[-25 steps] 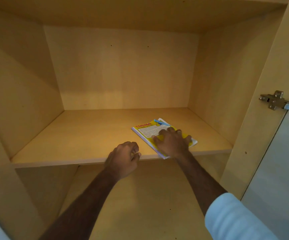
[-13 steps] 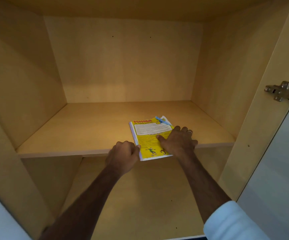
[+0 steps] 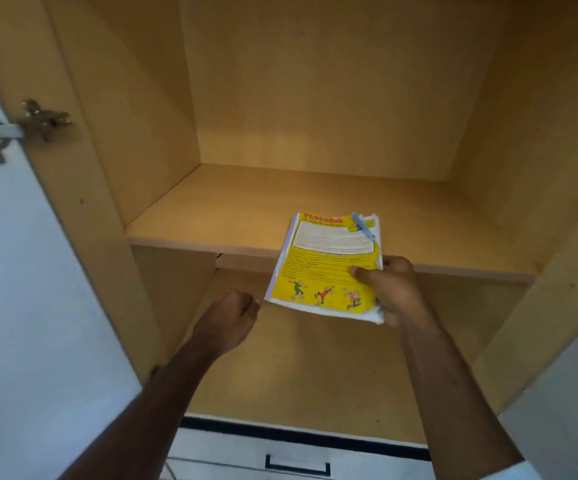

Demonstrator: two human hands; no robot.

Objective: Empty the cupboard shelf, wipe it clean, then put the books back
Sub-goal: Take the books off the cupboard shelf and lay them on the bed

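Observation:
A thin yellow book (image 3: 329, 261) with cartoon figures on its cover hangs halfway over the front edge of the wooden cupboard shelf (image 3: 218, 216). My right hand (image 3: 393, 289) grips its near right corner, thumb on the cover and fingers underneath. My left hand (image 3: 228, 320) is curled into a fist just below and left of the book, in front of the lower compartment, and holds nothing. Nothing else lies on the shelf.
The cupboard's left side panel carries a metal hinge (image 3: 43, 121) joined to the open white door (image 3: 21, 271). Below the shelf is a lower wooden compartment (image 3: 315, 375). Under that sits a white drawer with a black handle (image 3: 298, 465).
My right hand has gone from pressing flat on the book to gripping its corner and has drawn it out over the shelf edge. The view has swung to the left.

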